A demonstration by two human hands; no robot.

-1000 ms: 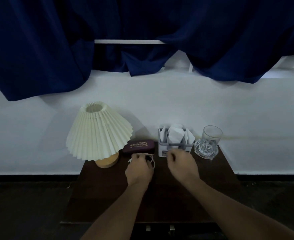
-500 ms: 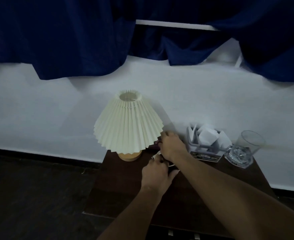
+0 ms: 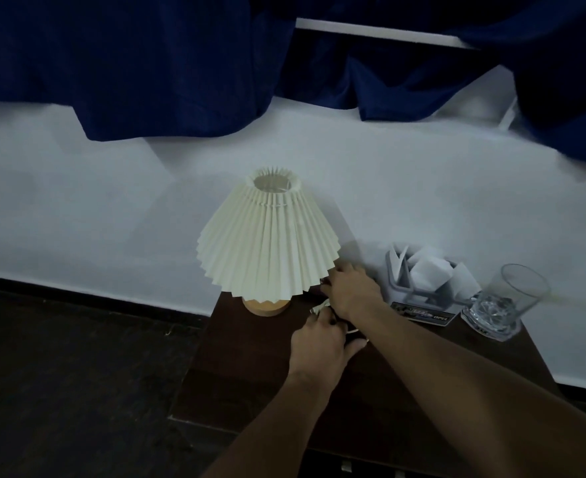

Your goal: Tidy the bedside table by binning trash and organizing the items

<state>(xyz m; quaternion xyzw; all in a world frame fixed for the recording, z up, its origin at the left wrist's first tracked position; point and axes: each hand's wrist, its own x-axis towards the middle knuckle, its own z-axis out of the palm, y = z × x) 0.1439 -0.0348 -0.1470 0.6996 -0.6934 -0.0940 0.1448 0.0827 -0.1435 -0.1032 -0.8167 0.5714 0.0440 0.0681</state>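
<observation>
My left hand (image 3: 319,343) is closed around a thin white cable (image 3: 353,330) on the dark wooden bedside table (image 3: 250,381). A loop of the cable shows between my two hands. My right hand (image 3: 353,291) reaches across my left, fingers curled down beside the lamp's wooden base (image 3: 265,307). It covers the dark red glasses case, of which only a sliver (image 3: 323,281) shows. What its fingers hold is hidden. A cream pleated lamp shade (image 3: 267,243) stands just left of both hands.
A grey holder of white paper napkins (image 3: 426,281) stands at the back right, with a small printed card (image 3: 422,313) leaning at its front. A clear glass (image 3: 505,301) sits at the right edge. White wall and blue curtains behind; dark floor (image 3: 78,374) at left.
The view has swung left and down. My right hand crossed from beside the napkin holder over to the glasses case near the lamp. My left hand stays closed on the cable.
</observation>
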